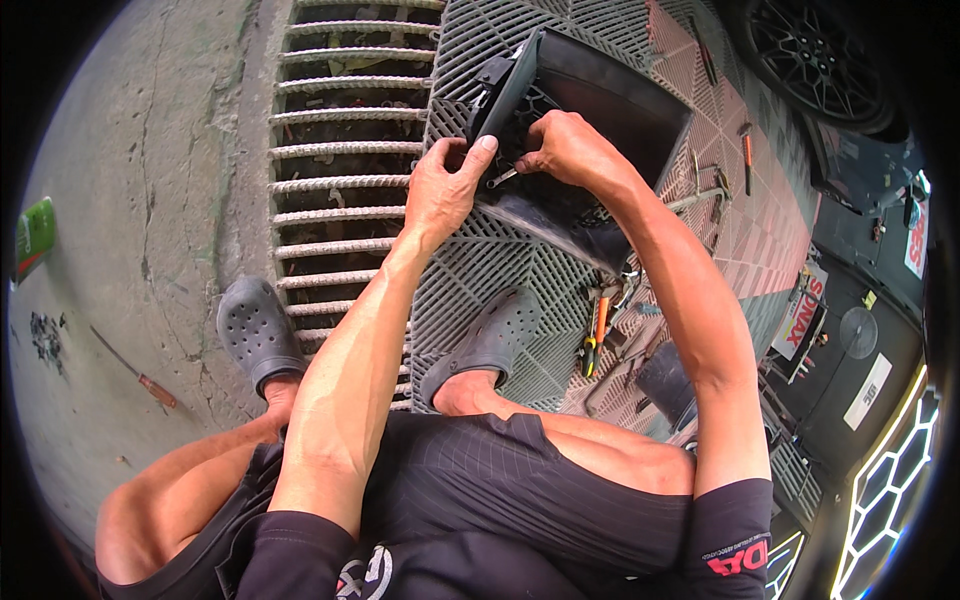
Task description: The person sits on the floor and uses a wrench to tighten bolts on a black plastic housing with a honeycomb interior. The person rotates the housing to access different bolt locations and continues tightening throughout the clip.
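A black open-topped plastic housing (640, 115) rests tilted on the grey floor tiles in front of my feet. My left hand (440, 192) is closed on its near left wall, thumb on the rim and fingers around the outer side. Inside the housing, my right hand (572, 150) is closed around a small silver wrench (502, 178). The wrench's ring end sticks out toward my left thumb, close to the left wall. The rest of the wrench is hidden in the right hand, and any fastener beneath it cannot be made out.
A ribbed metal drain grate (345, 150) runs left of the housing. Orange-and-yellow-handled pliers (596, 330) lie among other tools at the right. An orange-handled hammer (747, 160) and a car wheel (815, 55) are farther right. Far left are a screwdriver (155, 390) and green container (36, 237).
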The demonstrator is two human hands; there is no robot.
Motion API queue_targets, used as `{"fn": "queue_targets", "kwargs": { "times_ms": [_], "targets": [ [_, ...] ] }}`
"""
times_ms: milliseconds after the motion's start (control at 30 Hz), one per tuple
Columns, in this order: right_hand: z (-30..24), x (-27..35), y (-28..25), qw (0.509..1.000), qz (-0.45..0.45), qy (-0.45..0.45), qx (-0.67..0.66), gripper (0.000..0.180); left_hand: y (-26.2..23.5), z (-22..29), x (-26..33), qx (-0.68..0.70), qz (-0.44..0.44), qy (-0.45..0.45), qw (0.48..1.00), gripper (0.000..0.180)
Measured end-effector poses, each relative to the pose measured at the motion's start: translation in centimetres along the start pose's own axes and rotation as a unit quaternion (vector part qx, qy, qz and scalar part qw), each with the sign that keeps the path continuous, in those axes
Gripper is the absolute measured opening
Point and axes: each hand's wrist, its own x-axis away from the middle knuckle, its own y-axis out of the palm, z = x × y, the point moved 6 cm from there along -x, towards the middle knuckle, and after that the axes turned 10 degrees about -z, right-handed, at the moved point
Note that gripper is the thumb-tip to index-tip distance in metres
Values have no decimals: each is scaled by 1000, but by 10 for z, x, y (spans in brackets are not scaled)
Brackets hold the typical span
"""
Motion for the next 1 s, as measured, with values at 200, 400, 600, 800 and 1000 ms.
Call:
{"fn": "queue_targets", "kwargs": {
  "times_ms": [200,400,600,800,1000],
  "targets": [
    [-11,-7,1,996,12,-59,59,39,-1,0,0,-7,4,4,1000,83],
    [-2,2,5,998,2,-39,47,36,1,-2,0,-5,1,6,1000,82],
    [6,30,27,1000,-13,-4,-11,33,1,3,0,-46,8,-3,999,83],
    [2,41,42,997,-68,23,-39,33,2,2,-1,-42,15,0,999,87],
    [9,43,-13,997,-35,-54,-32,34,1,-2,-3,-41,6,-2,999,90]
  ]
}}
